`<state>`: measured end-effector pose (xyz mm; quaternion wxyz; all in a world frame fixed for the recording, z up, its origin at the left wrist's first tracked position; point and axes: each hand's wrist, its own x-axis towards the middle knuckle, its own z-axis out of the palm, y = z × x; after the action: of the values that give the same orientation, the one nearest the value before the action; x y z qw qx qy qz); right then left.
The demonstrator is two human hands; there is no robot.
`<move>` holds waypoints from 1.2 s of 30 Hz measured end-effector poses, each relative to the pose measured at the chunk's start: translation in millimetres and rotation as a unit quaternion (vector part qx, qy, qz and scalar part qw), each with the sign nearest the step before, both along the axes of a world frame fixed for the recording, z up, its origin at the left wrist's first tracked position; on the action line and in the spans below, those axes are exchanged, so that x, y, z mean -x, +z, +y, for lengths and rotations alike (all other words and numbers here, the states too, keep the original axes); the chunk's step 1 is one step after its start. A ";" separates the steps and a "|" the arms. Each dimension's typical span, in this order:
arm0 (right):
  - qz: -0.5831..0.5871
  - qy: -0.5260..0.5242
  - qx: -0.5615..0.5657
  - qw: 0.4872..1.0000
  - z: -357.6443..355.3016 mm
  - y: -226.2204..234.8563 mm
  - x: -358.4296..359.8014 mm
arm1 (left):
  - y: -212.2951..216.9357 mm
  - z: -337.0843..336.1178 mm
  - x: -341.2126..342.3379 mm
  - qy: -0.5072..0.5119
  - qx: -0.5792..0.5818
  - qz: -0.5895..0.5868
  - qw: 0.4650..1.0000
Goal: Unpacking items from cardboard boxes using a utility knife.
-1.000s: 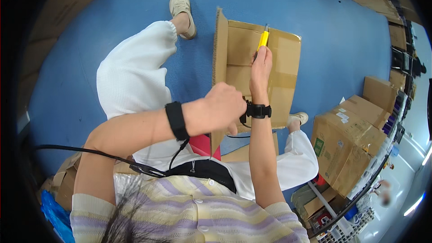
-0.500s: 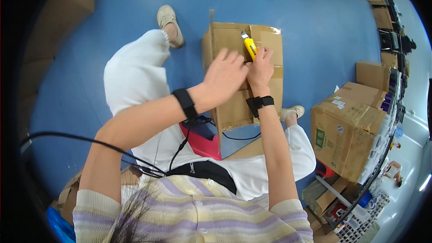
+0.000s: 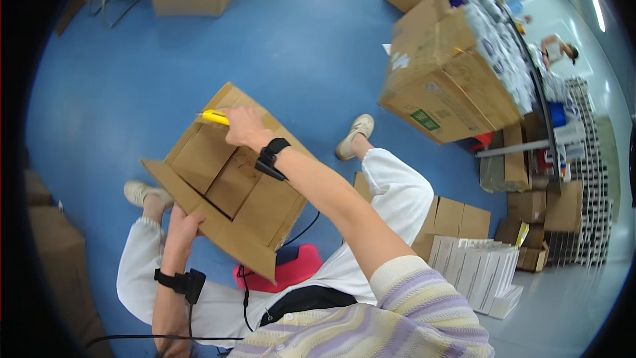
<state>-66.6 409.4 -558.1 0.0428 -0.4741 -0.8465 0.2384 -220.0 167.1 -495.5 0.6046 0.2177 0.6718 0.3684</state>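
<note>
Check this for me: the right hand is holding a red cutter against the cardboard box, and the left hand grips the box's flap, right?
Not quite. The head view shows the cutter is yellow, not red. The right hand holds it against the cardboard box, and the left hand grips the flap.

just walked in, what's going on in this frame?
A person sitting on the blue floor is working on a cardboard box held over their lap. The right hand grips a yellow utility knife at the box's upper edge, while the left hand holds the box's lower flap. More cardboard boxes sit to the right, with a stack of flat white cartons beside the person's knee.
</note>
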 end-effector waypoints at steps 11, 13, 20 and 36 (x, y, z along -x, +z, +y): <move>0.110 -0.253 -0.002 0.961 41.4 5.0 -91.0 | 43.6 137.2 0.2 0.039 -0.208 0.339 0.916; 0.294 -0.293 0.173 0.893 19.8 23.2 -95.9 | 67.3 130.5 -26.5 -0.050 -0.368 0.605 0.704; 0.173 -0.403 -0.009 0.899 -52.1 -70.9 -231.9 | -30.1 86.5 -146.1 -0.352 -0.354 0.277 0.821; 0.190 -0.491 0.123 0.841 -176.2 -79.7 -168.7 | -68.0 41.5 -132.3 -0.327 -0.292 0.371 0.819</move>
<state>102.1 233.2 -637.8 0.2559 -0.7744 -0.4415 0.3741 -87.7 208.6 -563.5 0.3023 0.7110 0.5959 0.2192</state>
